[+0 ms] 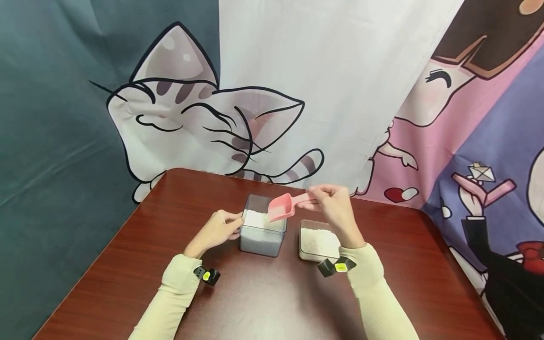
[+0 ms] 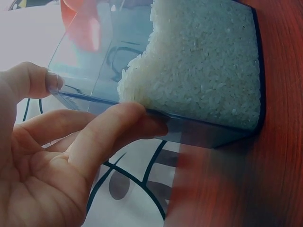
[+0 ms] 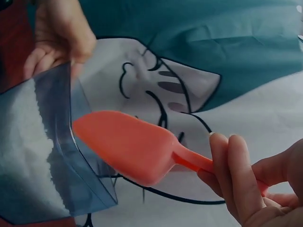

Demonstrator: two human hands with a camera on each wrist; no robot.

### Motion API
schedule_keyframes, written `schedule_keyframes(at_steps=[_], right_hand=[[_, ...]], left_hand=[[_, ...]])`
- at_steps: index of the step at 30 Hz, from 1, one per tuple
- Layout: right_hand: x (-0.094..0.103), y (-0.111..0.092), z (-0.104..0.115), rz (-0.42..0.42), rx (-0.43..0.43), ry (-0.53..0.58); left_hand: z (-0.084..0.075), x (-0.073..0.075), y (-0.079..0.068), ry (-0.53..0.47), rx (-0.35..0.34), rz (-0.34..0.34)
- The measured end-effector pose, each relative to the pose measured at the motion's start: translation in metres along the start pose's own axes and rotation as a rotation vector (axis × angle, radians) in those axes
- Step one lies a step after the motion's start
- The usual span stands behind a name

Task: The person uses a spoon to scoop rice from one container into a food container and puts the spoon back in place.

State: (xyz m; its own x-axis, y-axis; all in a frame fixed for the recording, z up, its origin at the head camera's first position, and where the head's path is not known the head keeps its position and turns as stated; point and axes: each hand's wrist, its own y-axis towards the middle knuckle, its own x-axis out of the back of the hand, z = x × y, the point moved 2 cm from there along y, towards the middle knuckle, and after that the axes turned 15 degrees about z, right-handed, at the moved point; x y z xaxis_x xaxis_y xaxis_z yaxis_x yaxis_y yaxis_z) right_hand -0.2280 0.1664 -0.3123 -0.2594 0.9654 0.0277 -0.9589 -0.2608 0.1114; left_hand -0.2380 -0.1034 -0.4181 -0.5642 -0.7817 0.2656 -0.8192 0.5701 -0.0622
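Observation:
A clear bluish container (image 1: 261, 241) stands upright on the table, partly filled with white rice (image 2: 203, 61). My left hand (image 1: 218, 231) pinches its left rim, with thumb and fingers on the wall in the left wrist view. My right hand (image 1: 333, 205) grips the handle of a pink scoop (image 3: 128, 144). The scoop's bowl hangs over the container's right side, its tip slanting down toward the opening. No rice shows in the bowl in the head view. Below my right hand sits a shallow clear box (image 1: 318, 243) heaped with rice, its right side partly hidden by the wrist.
The reddish-brown wooden table (image 1: 255, 302) has its far edge just behind the containers. A printed cloth (image 1: 340, 71) with a cartoon cat hangs behind it. Each wrist wears a small black camera, and the right one (image 1: 326, 267) is close to the shallow box.

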Motion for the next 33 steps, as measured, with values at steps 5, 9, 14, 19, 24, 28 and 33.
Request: schedule_keyframes(at_steps=[5,9,14,19,24,28,33], right_hand=[[-0.015,0.014,-0.009,-0.023,0.024,-0.201],[-0.025,0.021,-0.021,-0.035,-0.003,-0.294],[-0.034,0.027,-0.036,-0.011,-0.051,-0.299],[-0.039,0.032,-0.043,-0.025,-0.090,-0.269],[-0.040,0.035,-0.046,-0.023,-0.136,-0.256],[-0.040,0.039,-0.050,-0.008,-0.158,-0.231],[-0.038,0.039,-0.060,-0.033,-0.156,-0.144]], left_hand=[[0.000,0.000,-0.001,0.010,0.014,-0.016],[0.001,-0.002,-0.001,0.001,0.032,-0.014],[-0.001,-0.002,-0.003,-0.004,0.013,-0.004],[-0.016,-0.004,-0.010,-0.005,-0.001,0.005],[-0.033,-0.006,-0.017,0.007,0.004,0.004],[-0.029,-0.005,-0.015,0.004,-0.002,-0.002],[-0.004,-0.002,-0.005,-0.006,0.008,-0.018]])
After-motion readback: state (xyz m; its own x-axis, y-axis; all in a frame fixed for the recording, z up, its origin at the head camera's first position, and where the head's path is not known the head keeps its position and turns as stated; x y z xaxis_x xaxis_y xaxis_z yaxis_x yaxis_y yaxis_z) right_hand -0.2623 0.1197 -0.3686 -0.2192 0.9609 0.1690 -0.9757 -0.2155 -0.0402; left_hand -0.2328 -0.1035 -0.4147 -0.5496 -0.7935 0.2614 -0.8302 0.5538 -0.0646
